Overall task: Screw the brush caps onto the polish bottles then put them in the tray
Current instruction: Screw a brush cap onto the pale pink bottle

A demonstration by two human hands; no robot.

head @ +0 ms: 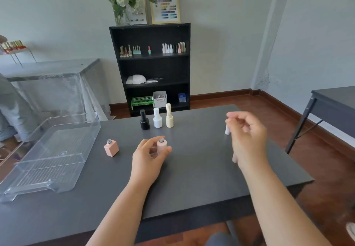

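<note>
My left hand (148, 156) grips a pale pink round polish bottle (161, 147) that stands on the dark table (192, 178); its threaded neck is bare. A square pink bottle (111, 148), also uncapped, stands to its left. My right hand (247, 136) hovers blurred over the table's right side with curled fingers. A whitish cap (227, 130) shows at its fingertips, and I cannot tell whether it is held. Another whitish piece (234, 158) peeks out below the hand. A black (144, 120), a white (157, 119) and a cream bottle (169, 117), all capped, stand in a row behind. The clear plastic tray (67, 117) lies at the left.
A black shelf unit (153, 68) with bottles and boxes stands against the far wall. Another dark table (334, 101) is at the right. At the left edge a person (7, 111) stands by a plastic-covered table (51, 68). The tray overhangs my table's left side.
</note>
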